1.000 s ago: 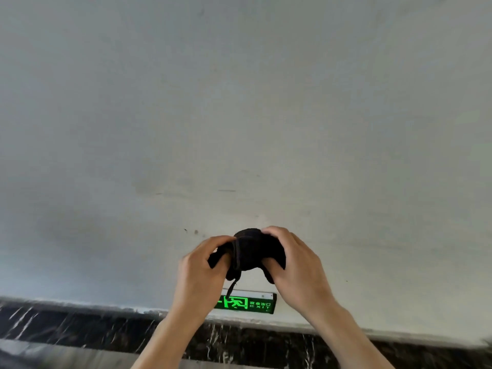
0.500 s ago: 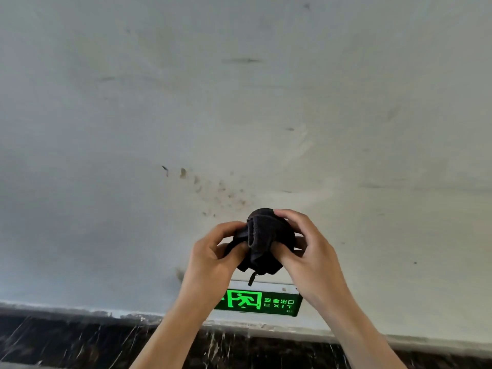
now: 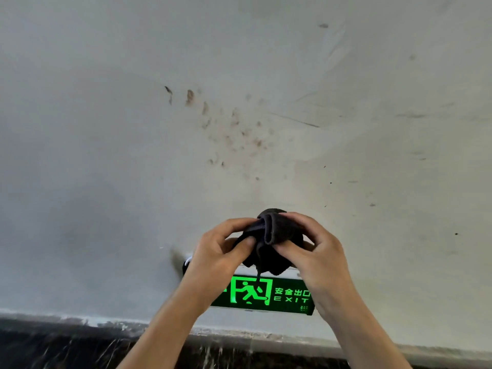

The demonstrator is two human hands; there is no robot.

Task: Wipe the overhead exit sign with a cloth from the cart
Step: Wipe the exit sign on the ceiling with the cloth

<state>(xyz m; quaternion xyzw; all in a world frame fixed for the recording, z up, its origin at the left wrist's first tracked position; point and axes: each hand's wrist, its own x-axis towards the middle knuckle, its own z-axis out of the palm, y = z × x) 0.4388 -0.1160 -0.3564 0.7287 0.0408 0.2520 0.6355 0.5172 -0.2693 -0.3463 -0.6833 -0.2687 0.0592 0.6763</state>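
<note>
From the head view, both arms reach up toward the ceiling (image 3: 133, 129), and the two hands meet around one dark bundle. The left hand (image 3: 215, 258) is curled, its thumb (image 3: 241, 245) pressed flat into the side of the cloth (image 3: 274, 235) while the fingers wrap over the top from the left. The right hand (image 3: 318, 255) mirrors it: fingers hooked over the upper right of the bundle, thumb pinching in from below. Both hands are closed on the same dark cloth, which is bunched into a rough ball with a folded edge standing up in the middle and a thin string hanging from its underside. That string dangles in front of the exit sign (image 3: 282, 295), whether it touches I cannot tell.

The sign glows green just below the hands, mounted where the pale ceiling meets a dark marbled wall (image 3: 66, 350); its left end is hidden by the left wrist, its right end by the right wrist. The cloth sits just above the sign's top edge. Brown smudges (image 3: 231, 129) speckle the ceiling above the hands.

Compared with half a second ago, the grip looks the same, both hands clamped on the bundle as before. The sign sits a little nearer the middle of the view and closer beneath the cloth, and the ceiling smudges have slid slightly lower and more central.
</note>
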